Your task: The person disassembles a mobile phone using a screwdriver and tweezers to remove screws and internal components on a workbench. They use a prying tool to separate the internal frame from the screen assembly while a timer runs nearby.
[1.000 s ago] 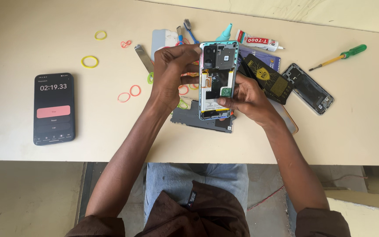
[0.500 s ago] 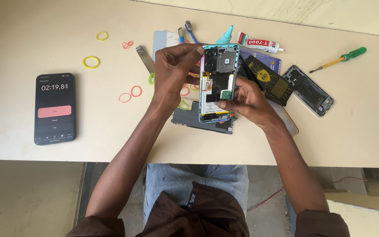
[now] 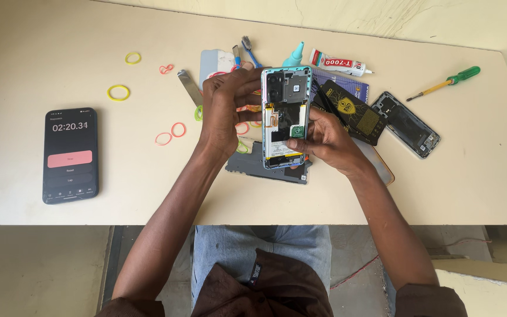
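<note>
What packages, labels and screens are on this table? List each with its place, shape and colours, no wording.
Phone: left on the table, flat; black lit screen, white digits, pink bar.
Glue tube: top centre, lying; white with red label.
Black packet: right of the opened phone that both hands hold; rectangular, gold emblem.
Teal bottle tip: beside the tube.

Bright, even daylight is flooding the pale tabletop [image 3: 382,194], leaving it nearly washed out toward its far left corner. Soft, short shadows are falling beneath the hands [image 3: 224,114] and the small parts, hinting at light from above. The picture is staying sharp throughout, with no motion blur. The timer phone [image 3: 70,154] screen is showing little glare.
</note>
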